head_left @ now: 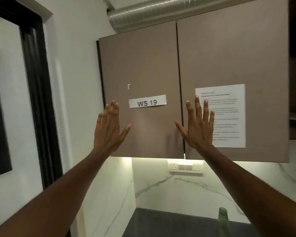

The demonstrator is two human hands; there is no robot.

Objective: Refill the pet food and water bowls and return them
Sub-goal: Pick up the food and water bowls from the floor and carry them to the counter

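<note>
At flat matte cupboard doors, left hand & right hand raised, fingers splayed

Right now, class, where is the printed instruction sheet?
In the head view, the instruction sheet is on the right cabinet door, lower half, partly behind the raised right hand.

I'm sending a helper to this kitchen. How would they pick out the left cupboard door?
Find the brown wall cupboard under the silver duct. It has two doors; take the left door, nearest the window. It alone carries a small white strip reading WS 19, while the right door has a full printed sheet.
</note>
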